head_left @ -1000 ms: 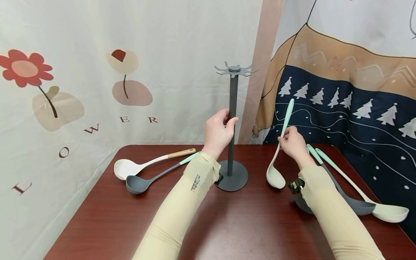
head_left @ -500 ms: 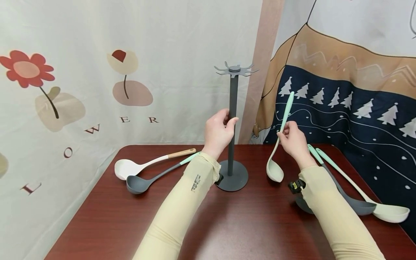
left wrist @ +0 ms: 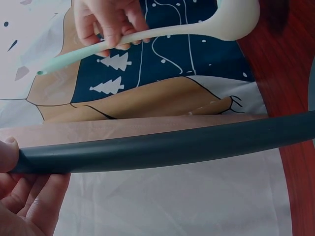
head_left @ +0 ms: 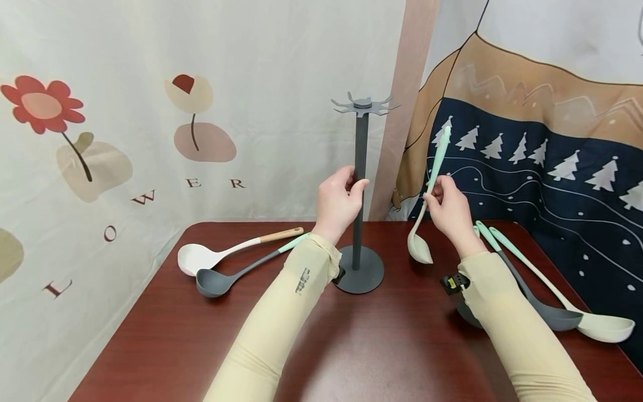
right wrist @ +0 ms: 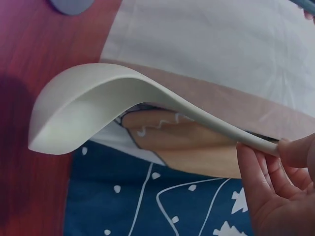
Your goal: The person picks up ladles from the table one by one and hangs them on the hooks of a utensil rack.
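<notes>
My right hand (head_left: 449, 209) pinches a cream ladle (right wrist: 74, 105) with a mint-green handle (head_left: 439, 153), near where the green meets the cream. The ladle hangs bowl down, its handle leaning slightly right at the top, above the back of the table. My left hand (head_left: 339, 204) grips the post (left wrist: 172, 150) of a dark grey utensil stand about halfway up, thumb in front and fingers wrapping behind. On top of the stand sits a ring of curved hooks (head_left: 363, 106) with nothing hanging on it. Its round base (head_left: 369, 279) rests on the table. The ladle is right of the post.
At the left lie a white ladle (head_left: 196, 259) with a wooden handle and a grey ladle (head_left: 213, 283). On the right lie another grey ladle (head_left: 557, 317) and a cream ladle (head_left: 605, 328); a dark bowl (head_left: 467, 314) is partly hidden by my right sleeve. Printed curtains hang behind the table.
My right hand has lifted the cream ladle higher and a little left, and its bowl has turned. My left hand stays on the post.
</notes>
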The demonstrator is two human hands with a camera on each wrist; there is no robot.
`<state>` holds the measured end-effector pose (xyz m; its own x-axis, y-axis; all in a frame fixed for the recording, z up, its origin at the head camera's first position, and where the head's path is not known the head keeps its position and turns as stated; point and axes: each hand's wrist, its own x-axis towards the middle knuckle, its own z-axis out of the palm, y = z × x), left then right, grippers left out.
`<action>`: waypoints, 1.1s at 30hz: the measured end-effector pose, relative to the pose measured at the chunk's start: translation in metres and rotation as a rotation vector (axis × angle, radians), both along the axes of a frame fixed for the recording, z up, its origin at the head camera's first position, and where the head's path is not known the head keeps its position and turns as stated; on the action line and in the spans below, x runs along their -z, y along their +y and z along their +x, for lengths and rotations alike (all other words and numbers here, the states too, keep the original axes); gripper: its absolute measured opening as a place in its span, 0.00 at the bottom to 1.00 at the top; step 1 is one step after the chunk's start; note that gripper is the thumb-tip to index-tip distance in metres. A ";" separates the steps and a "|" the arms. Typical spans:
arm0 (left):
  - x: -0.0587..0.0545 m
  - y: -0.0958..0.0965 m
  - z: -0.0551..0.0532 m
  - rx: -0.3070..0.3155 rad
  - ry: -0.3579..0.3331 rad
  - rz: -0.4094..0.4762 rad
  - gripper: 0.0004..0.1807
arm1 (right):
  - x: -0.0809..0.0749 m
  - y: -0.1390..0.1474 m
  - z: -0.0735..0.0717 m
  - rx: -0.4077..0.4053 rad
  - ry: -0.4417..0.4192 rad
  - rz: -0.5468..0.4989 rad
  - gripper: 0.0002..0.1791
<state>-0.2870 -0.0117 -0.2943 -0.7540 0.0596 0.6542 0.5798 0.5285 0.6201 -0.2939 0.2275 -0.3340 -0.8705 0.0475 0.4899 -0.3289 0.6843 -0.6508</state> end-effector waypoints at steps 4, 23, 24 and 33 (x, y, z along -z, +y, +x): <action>0.000 0.000 0.000 0.001 -0.008 0.001 0.08 | -0.006 -0.005 0.001 -0.003 0.029 -0.011 0.13; -0.001 0.000 0.001 0.001 -0.014 0.008 0.07 | -0.030 -0.030 0.003 -0.041 0.169 -0.031 0.15; -0.001 0.000 0.001 -0.001 -0.011 0.008 0.07 | -0.031 -0.031 0.003 -0.046 0.179 -0.033 0.15; 0.000 0.001 0.001 -0.001 0.010 0.008 0.07 | -0.037 -0.045 0.001 -0.047 0.219 -0.068 0.17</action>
